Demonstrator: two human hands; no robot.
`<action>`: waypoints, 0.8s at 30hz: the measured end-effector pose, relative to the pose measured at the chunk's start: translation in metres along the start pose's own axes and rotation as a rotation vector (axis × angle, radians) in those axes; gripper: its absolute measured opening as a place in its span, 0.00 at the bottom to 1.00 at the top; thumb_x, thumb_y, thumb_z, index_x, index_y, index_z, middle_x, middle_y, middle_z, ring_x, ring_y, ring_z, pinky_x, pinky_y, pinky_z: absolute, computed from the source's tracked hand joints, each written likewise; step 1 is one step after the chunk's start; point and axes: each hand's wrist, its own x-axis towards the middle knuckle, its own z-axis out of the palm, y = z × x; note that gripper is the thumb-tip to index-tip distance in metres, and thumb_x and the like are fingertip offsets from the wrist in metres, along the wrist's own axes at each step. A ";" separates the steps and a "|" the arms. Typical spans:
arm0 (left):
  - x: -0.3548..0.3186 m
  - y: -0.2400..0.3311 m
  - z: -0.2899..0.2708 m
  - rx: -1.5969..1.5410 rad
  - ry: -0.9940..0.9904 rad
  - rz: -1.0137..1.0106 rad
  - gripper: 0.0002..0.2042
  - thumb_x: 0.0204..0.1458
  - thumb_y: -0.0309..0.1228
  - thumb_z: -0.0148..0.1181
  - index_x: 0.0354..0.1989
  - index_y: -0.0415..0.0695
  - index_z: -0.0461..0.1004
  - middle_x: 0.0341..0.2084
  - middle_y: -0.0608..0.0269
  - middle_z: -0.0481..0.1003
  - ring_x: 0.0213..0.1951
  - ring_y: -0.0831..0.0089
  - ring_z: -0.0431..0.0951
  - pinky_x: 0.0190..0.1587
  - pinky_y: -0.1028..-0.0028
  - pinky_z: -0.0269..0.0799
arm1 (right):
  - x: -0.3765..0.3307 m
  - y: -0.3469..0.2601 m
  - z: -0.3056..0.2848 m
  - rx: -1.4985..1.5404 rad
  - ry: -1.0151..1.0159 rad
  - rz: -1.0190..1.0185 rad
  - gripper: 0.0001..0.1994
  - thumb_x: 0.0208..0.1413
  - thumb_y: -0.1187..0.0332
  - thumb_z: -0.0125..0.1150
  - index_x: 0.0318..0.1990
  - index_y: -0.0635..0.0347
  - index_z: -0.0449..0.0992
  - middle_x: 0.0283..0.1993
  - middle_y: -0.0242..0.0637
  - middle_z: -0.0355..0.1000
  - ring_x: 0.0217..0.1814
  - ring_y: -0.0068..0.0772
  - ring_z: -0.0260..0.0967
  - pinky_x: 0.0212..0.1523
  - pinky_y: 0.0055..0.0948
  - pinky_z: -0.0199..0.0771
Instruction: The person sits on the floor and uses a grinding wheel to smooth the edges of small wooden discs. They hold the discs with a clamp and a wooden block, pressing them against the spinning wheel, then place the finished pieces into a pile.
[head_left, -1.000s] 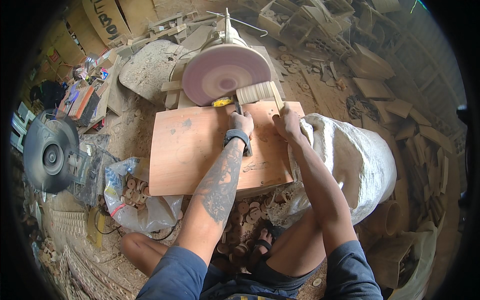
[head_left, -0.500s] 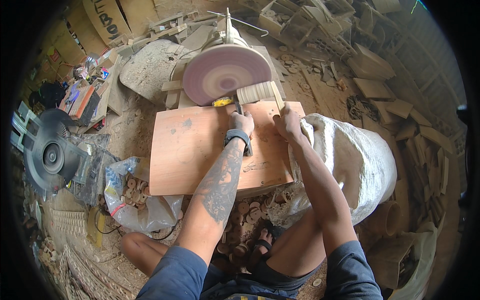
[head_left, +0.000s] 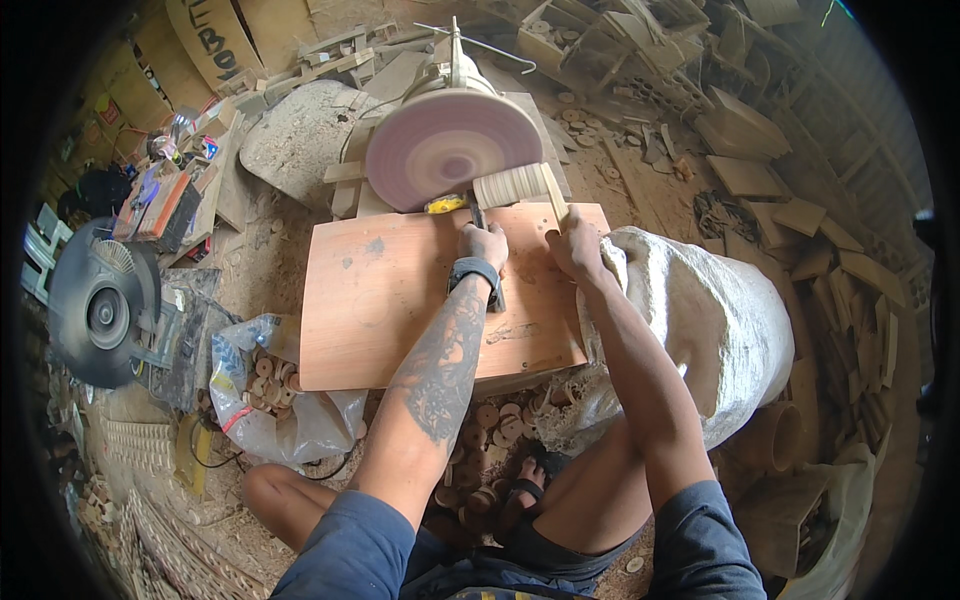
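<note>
A row of thin round wooden discs [head_left: 510,185], packed side by side, lies against the lower right of a large round sanding disc [head_left: 425,150]. My left hand [head_left: 484,246] is closed around a dark bar [head_left: 477,214] that reaches up to the left end of the row. Beside the bar is a yellow and black piece [head_left: 445,204]. My right hand [head_left: 576,246] grips a pale wooden stick [head_left: 555,197], whose upper end meets the row's right end. Both hands are over a sloping wooden board [head_left: 350,290] in front of the sanding disc.
A white sack [head_left: 730,320] bulges beside my right forearm. To the left stand a blurred dark fan [head_left: 104,310] and a plastic bag [head_left: 300,430] with wooden discs. More loose discs [head_left: 490,425] lie below the board. Wood offcuts [head_left: 750,180] are piled at the right.
The dark round blades of the fan at the left look different. My hands, the row of discs and the stick hold the same place.
</note>
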 end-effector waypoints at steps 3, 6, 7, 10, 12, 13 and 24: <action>0.000 0.000 0.001 0.002 0.013 0.003 0.19 0.57 0.39 0.53 0.43 0.29 0.68 0.20 0.47 0.76 0.12 0.59 0.76 0.12 0.65 0.71 | 0.000 0.001 0.001 0.012 0.006 -0.008 0.16 0.47 0.68 0.60 0.40 0.67 0.66 0.31 0.61 0.75 0.38 0.66 0.72 0.44 0.52 0.71; -0.001 0.000 0.001 -0.016 0.016 0.001 0.19 0.57 0.39 0.53 0.43 0.30 0.68 0.20 0.48 0.76 0.12 0.59 0.76 0.12 0.65 0.71 | 0.000 0.002 0.001 -0.007 0.020 -0.013 0.16 0.47 0.68 0.60 0.40 0.67 0.66 0.31 0.61 0.75 0.38 0.66 0.72 0.45 0.52 0.71; -0.001 0.000 0.001 -0.025 0.014 -0.001 0.19 0.57 0.38 0.53 0.43 0.30 0.68 0.20 0.48 0.76 0.12 0.60 0.76 0.12 0.65 0.71 | 0.000 0.002 0.002 -0.018 0.026 -0.016 0.16 0.46 0.68 0.60 0.40 0.66 0.66 0.31 0.61 0.75 0.38 0.66 0.72 0.45 0.52 0.71; -0.001 0.001 0.000 -0.025 -0.009 0.000 0.19 0.57 0.38 0.53 0.43 0.30 0.68 0.20 0.49 0.76 0.12 0.60 0.76 0.12 0.65 0.71 | 0.000 0.002 0.001 0.022 0.010 -0.003 0.16 0.47 0.68 0.60 0.41 0.67 0.66 0.32 0.61 0.75 0.38 0.66 0.72 0.45 0.52 0.71; -0.001 0.002 0.000 -0.022 -0.001 -0.004 0.19 0.57 0.38 0.53 0.43 0.30 0.68 0.19 0.49 0.76 0.12 0.60 0.76 0.12 0.65 0.71 | 0.000 0.001 0.001 0.011 0.013 -0.002 0.16 0.47 0.68 0.60 0.41 0.67 0.66 0.32 0.61 0.75 0.38 0.66 0.72 0.45 0.52 0.71; -0.001 0.001 0.000 -0.016 0.005 -0.008 0.19 0.57 0.38 0.53 0.43 0.30 0.68 0.19 0.49 0.76 0.12 0.60 0.76 0.12 0.65 0.71 | 0.000 0.001 0.001 0.005 0.010 0.004 0.16 0.47 0.68 0.60 0.41 0.67 0.66 0.32 0.61 0.75 0.38 0.66 0.72 0.45 0.52 0.71; 0.001 -0.002 0.003 -0.030 0.024 0.014 0.18 0.57 0.38 0.53 0.42 0.30 0.68 0.18 0.49 0.76 0.12 0.59 0.76 0.13 0.65 0.71 | 0.001 0.002 0.001 0.022 -0.006 0.008 0.19 0.47 0.67 0.60 0.45 0.68 0.66 0.33 0.62 0.75 0.39 0.66 0.73 0.44 0.52 0.72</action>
